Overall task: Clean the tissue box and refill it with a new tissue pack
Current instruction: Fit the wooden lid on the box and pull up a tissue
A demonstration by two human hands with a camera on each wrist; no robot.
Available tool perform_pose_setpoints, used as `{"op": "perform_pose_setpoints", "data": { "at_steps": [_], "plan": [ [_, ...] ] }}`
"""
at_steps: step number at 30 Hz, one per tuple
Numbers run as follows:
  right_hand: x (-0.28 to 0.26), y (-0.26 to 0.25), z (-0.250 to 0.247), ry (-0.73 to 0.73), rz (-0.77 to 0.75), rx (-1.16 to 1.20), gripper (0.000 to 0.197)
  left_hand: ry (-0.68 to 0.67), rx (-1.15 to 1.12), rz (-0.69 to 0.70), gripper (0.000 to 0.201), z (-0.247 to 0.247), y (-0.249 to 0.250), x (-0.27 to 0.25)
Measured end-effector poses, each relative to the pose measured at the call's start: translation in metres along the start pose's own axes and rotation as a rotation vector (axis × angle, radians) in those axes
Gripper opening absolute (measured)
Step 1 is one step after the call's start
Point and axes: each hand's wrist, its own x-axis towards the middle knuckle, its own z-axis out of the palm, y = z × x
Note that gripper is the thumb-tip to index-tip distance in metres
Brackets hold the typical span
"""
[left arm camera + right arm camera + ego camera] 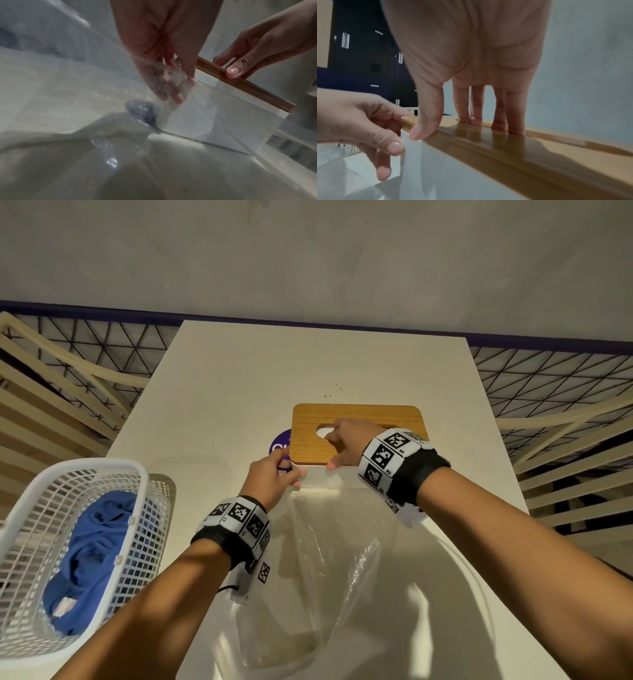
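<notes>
Nearest, spread over the near half of the white table [212,392]: a clear plastic wrapper [329,570], crinkled and glinting, reaching up to the tissue box. At the near left edge, overhanging: a white mesh basket [44,494] with a crumpled blue cloth [92,563] inside.

Further in, mid-table: the tissue box [320,479], white-sided and rectangular, with a patch of fine perforated dots on its front wall in the left wrist view. On top, a wooden lid [356,419], warm oak grain, rounded corners, an oval slot at centre showing white within.

Left hand [270,477] at the box's near left corner, thumb and fingertips curled against the white wall just under the lid. Right hand [346,445] clamped on the lid: fingers close together, tips down in the slot, thumb pressed against the lid's near edge.

Tucked behind the box's left end: a purple round label [279,444], mostly hidden.
</notes>
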Motion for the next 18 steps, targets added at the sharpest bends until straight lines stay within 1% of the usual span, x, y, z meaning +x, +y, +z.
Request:
{"op": "perform_pose_setpoints", "data": {
  "at_steps": [5, 10, 15, 18],
  "plan": [
    [0.002, 0.001, 0.005, 0.046, -0.02, -0.006, 0.041, 0.022, 0.055, 0.009, 0.042, 0.0, 0.002, -0.003],
    [0.0, 0.001, 0.002, 0.036, -0.029, -0.009, 0.043, 0.02, 0.063, -0.01, 0.044, 0.0, 0.003, -0.004],
    [-0.002, -0.004, 0.001, 0.019, -0.052, -0.044, 0.054, 0.011, 0.038, -0.021, 0.044, 0.0, 0.006, -0.006],
    [-0.003, -0.004, 0.003, 0.005, -0.075, -0.078, 0.058, -0.015, 0.091, -0.027, 0.044, -0.004, 0.011, -0.007]
  ]
}}
